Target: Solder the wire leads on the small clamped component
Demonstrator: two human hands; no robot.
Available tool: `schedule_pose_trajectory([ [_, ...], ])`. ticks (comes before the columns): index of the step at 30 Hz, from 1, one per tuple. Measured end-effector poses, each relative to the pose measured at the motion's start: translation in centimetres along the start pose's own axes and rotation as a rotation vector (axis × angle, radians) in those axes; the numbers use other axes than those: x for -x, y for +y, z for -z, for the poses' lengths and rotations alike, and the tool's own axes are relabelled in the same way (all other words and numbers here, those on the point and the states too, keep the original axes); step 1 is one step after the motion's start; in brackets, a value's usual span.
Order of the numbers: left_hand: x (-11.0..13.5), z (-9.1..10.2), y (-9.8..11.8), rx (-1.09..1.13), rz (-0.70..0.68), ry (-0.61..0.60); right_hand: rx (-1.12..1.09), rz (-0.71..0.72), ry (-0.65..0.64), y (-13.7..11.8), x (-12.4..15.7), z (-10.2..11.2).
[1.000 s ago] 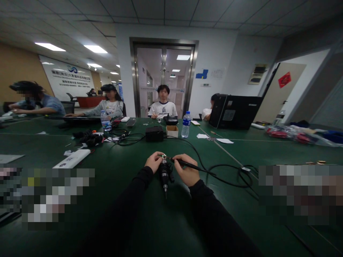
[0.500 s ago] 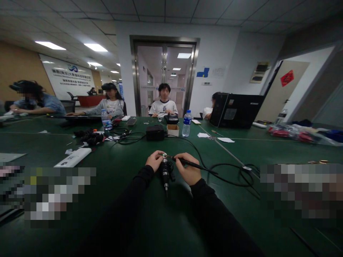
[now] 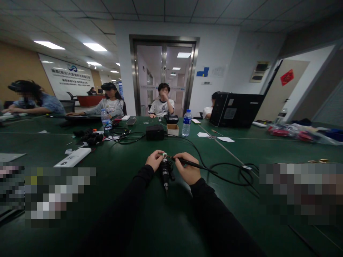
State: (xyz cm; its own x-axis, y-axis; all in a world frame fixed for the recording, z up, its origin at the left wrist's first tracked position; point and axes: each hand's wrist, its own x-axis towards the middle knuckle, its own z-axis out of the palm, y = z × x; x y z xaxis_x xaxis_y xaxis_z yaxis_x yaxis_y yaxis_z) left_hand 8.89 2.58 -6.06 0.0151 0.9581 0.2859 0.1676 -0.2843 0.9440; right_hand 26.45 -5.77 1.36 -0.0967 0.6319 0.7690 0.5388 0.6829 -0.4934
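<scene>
My left hand (image 3: 154, 160) is closed at the top of a small dark cylindrical device (image 3: 165, 174) that lies on the green table (image 3: 150, 221) between my hands. My right hand (image 3: 187, 167) is closed round a black pen-shaped tool (image 3: 190, 164), held like a pen, with its tip at the device's metal top end. A black cable (image 3: 227, 171) runs from the tool to the right and loops on the table. Both arms are in black sleeves.
A black box (image 3: 154, 132), a small carton (image 3: 172, 130) and a water bottle (image 3: 186, 124) stand beyond my hands. Tangled cables (image 3: 118, 135) and a white power strip (image 3: 72, 157) lie at the left. Several people sit along the far side; an open laptop (image 3: 235, 110) is at the right.
My hands and the device have stayed in place. The person seated straight across has raised a hand to the face.
</scene>
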Motion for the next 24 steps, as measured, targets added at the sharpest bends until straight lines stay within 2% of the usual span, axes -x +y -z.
schedule_pose_trajectory([
  [15,0.08,-0.06,0.31,0.017,0.038,0.013,0.016,0.006,0.017,0.24,0.0,0.06],
  [24,0.01,0.06,0.09,0.021,0.005,-0.01,0.007,0.017,0.006,0.27,0.1,-0.03],
])
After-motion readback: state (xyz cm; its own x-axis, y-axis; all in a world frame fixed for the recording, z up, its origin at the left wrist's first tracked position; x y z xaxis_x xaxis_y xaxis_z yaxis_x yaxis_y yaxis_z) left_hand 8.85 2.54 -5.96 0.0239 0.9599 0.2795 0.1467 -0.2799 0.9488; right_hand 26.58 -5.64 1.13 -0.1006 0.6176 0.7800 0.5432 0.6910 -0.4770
